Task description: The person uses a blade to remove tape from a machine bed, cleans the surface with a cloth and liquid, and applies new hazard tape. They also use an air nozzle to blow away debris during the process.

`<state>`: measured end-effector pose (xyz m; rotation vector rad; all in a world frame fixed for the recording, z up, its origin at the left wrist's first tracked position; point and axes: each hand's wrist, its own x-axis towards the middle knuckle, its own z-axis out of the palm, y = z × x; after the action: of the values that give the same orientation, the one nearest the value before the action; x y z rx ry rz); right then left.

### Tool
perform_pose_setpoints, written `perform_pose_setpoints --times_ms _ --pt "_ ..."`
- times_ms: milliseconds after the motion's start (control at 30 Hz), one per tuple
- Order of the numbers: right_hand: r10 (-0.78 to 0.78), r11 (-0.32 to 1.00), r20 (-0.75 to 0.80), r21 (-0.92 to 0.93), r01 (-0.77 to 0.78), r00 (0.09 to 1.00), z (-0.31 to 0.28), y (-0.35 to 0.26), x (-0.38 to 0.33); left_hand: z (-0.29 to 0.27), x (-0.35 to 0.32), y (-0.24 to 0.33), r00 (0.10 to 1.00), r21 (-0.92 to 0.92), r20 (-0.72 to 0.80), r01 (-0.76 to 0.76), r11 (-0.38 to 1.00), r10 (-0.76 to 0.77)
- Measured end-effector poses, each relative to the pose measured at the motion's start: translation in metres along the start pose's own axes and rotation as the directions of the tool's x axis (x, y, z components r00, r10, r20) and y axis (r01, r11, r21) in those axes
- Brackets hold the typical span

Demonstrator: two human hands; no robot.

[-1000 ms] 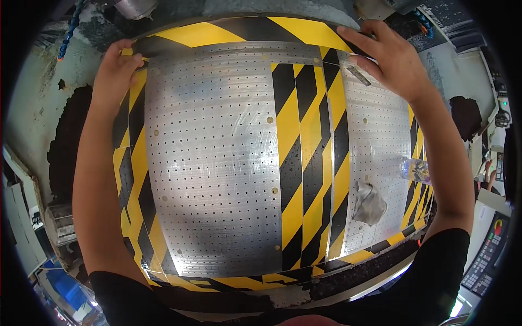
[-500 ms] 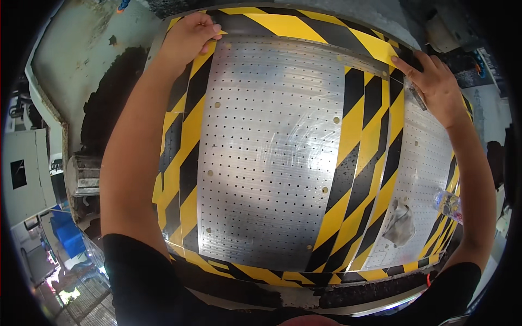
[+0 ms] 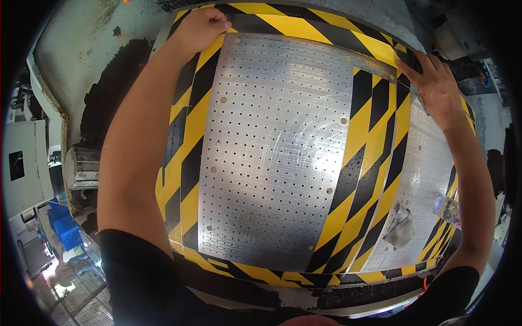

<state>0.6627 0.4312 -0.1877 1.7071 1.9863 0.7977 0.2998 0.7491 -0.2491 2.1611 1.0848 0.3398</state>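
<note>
A strip of yellow-and-black striped tape [image 3: 293, 26] stretches along the far edge of a perforated metal plate [image 3: 277, 141]. My left hand [image 3: 202, 28] pinches the strip at the plate's far left corner, thumb against fingertips. At the far right, my right hand [image 3: 436, 87] has its thumb on the strip's other end and its fingers bent beyond it. A small greyish thing shows beneath the right palm, too covered to name. More striped tape borders the plate and a narrower perforated plate [image 3: 421, 163] to its right.
A crumpled grey cloth [image 3: 401, 227] lies on the narrower plate. A clear plastic bottle [image 3: 447, 211] lies by my right forearm. Left of the plates are a ribbed metal cylinder [image 3: 84, 168] and a pale machine surface [image 3: 76, 70]. A blue bin [image 3: 66, 228] stands farther left.
The view has shifted slightly, so the far part of the plates appears farther right. My left hand has moved a little right and up in the picture. Both hands stay at the tape.
</note>
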Motion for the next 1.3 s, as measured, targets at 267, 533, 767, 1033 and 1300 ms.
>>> perform_pose_setpoints --times_ms 267,533,767,1033,1300 --pt "0.007 0.999 -0.014 0.035 -0.007 1.000 0.001 -0.001 0.003 -0.002 0.002 -0.005 0.999 0.037 -0.037 0.010 0.999 -0.008" --pt "0.015 1.000 0.000 0.014 -0.015 1.000 0.005 -0.002 0.001 0.005 0.003 -0.002 0.998 0.045 -0.056 -0.007 0.999 0.009" --pt "0.016 1.000 -0.012 -0.006 -0.016 1.000 0.005 -0.004 0.003 0.007 0.002 -0.005 0.989 0.125 -0.124 -0.068 0.990 0.084" --pt "0.035 0.999 -0.001 0.027 -0.035 0.999 0.002 -0.009 0.008 0.005 -0.001 0.002 0.990 0.186 -0.087 -0.090 0.978 0.108" --pt "-0.008 1.000 -0.056 0.004 0.008 0.998 0.004 -0.012 0.011 0.005 0.000 0.001 0.998 0.163 -0.055 -0.026 0.986 0.036"
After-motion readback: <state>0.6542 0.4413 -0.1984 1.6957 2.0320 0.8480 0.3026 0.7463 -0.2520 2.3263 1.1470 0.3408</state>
